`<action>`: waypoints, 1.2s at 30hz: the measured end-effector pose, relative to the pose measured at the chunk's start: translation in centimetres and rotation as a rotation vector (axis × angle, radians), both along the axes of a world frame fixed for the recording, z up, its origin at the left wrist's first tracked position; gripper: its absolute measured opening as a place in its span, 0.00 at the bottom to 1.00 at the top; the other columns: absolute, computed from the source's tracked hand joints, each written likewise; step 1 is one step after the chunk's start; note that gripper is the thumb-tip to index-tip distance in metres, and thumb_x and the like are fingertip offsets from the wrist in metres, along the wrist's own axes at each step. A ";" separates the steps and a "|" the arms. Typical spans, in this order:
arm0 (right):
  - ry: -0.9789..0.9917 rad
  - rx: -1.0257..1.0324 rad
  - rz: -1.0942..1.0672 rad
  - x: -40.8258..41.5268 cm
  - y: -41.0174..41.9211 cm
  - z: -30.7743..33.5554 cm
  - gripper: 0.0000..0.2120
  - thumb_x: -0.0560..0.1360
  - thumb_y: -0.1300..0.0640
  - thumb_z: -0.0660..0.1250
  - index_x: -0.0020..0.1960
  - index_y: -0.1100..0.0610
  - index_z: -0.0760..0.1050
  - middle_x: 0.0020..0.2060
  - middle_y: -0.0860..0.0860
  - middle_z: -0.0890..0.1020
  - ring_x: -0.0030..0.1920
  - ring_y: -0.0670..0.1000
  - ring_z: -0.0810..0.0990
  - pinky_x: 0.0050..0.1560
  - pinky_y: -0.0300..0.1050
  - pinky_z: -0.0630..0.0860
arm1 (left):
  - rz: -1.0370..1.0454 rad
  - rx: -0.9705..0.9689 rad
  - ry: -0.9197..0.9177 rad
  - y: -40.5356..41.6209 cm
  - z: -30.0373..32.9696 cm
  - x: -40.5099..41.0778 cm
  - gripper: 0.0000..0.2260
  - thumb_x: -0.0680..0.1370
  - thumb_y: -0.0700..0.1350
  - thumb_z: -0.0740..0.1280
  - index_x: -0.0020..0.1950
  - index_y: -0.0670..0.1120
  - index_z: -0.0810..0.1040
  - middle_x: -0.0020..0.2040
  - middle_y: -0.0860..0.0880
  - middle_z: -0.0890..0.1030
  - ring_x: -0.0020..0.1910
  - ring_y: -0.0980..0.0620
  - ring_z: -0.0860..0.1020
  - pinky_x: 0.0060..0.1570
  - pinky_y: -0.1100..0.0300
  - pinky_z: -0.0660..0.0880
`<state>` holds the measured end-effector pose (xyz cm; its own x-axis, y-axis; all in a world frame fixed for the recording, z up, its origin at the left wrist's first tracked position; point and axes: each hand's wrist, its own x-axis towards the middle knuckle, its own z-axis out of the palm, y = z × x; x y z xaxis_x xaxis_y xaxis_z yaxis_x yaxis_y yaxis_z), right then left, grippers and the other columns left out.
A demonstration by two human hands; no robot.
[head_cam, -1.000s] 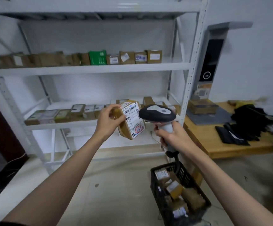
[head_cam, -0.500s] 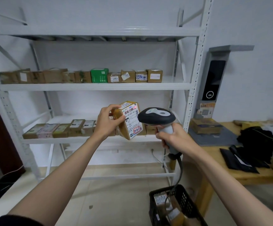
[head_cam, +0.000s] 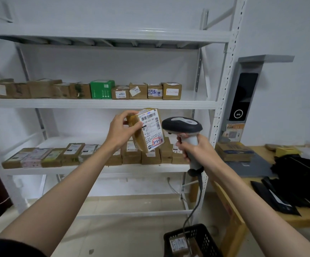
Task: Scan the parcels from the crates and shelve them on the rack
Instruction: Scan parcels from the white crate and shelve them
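Scanning one parcel, many already shelved.
My left hand (head_cam: 120, 132) grips the parcel (head_cam: 147, 129) before the rack (head_cam: 98, 104); my right hand (head_cam: 195, 148) clasps the scanner (head_cam: 182, 125). More wait in the crate (head_cam: 193, 240).

Handwritten "2-3-7" on held parcel's label (head_cam: 151, 129)

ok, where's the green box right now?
Head view, left of centre: the green box stands on the rack's upper stocked shelf, between brown parcels, above the left hand.
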<state>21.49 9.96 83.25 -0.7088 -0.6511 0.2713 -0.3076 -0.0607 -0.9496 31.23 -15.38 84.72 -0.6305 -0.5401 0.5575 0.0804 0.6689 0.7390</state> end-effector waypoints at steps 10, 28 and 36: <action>-0.181 -0.216 -0.250 -9.9 -10.5 2.3 0.19 0.76 0.58 0.72 0.65 0.54 0.73 0.59 0.54 0.83 0.61 0.58 0.81 0.62 0.59 0.80 | -0.237 0.209 0.123 -7.6 4.2 -13.2 0.09 0.79 0.49 0.70 0.59 0.55 0.79 0.60 0.53 0.79 0.62 0.53 0.77 0.57 0.54 0.80; -0.187 -0.567 -0.663 -26.8 -13.7 5.5 0.12 0.76 0.66 0.70 0.59 0.64 0.76 0.57 0.62 0.84 0.56 0.59 0.83 0.58 0.52 0.82 | -0.496 -0.094 -0.010 -6.6 11.0 -38.0 0.22 0.81 0.57 0.65 0.72 0.50 0.71 0.68 0.47 0.68 0.67 0.49 0.71 0.67 0.52 0.73; -0.233 -0.503 -0.620 -36.4 -15.4 7.1 0.14 0.77 0.65 0.68 0.62 0.62 0.76 0.58 0.61 0.83 0.57 0.58 0.84 0.39 0.53 0.84 | -0.446 -0.286 -0.176 -8.6 14.2 -47.5 0.21 0.83 0.57 0.61 0.72 0.48 0.70 0.70 0.45 0.74 0.63 0.49 0.74 0.54 0.59 0.69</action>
